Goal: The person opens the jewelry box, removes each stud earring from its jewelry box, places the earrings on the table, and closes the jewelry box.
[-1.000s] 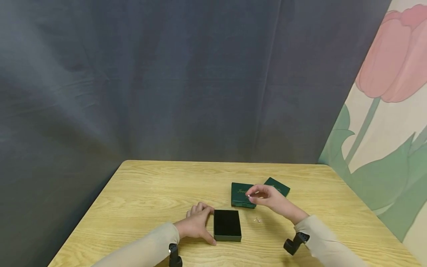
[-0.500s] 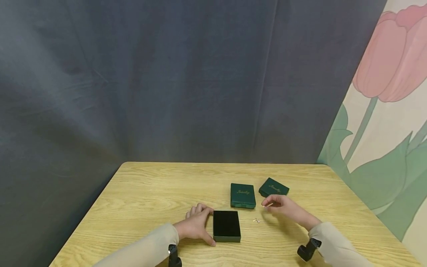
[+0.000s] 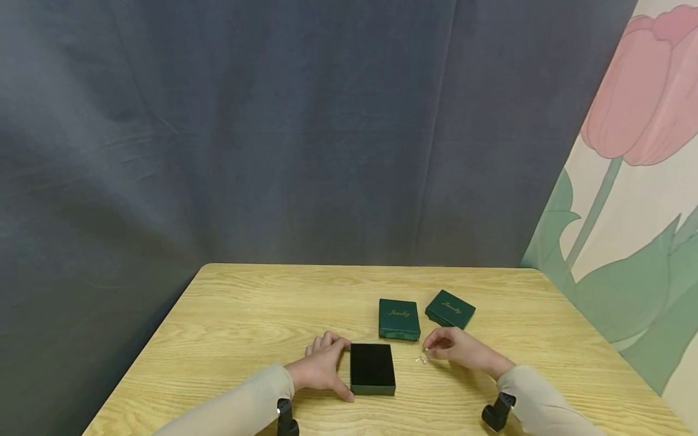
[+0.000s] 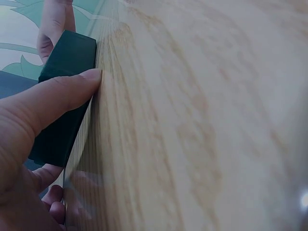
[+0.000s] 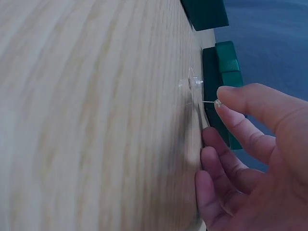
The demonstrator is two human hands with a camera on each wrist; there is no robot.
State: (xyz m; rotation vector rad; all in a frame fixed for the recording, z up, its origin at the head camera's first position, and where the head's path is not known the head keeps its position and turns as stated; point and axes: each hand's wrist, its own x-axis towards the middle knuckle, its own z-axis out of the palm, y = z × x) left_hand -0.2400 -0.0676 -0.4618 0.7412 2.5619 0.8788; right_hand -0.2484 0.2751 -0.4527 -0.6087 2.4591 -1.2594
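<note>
While the left hand [image 3: 324, 366] grips the black-topped box [image 3: 372, 366] on the counter [image 3: 272, 303], the right hand [image 3: 462, 349] pinches a sparkly stud [image 5: 218, 103] near it. Only the right wrist view lets me see the stud's thin pin [image 5: 208, 101].

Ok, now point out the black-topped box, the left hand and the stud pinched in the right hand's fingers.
Black-topped box [image 3: 372, 364]: head view, middle of its black top.
Left hand [image 3: 320, 366]: head view, back of the hand.
Stud [image 5: 218, 103]: right wrist view, its small head.

Box [image 3: 372, 367] left of earring [image 3: 422, 360], two cases [image 3: 399, 317] behind.
</note>
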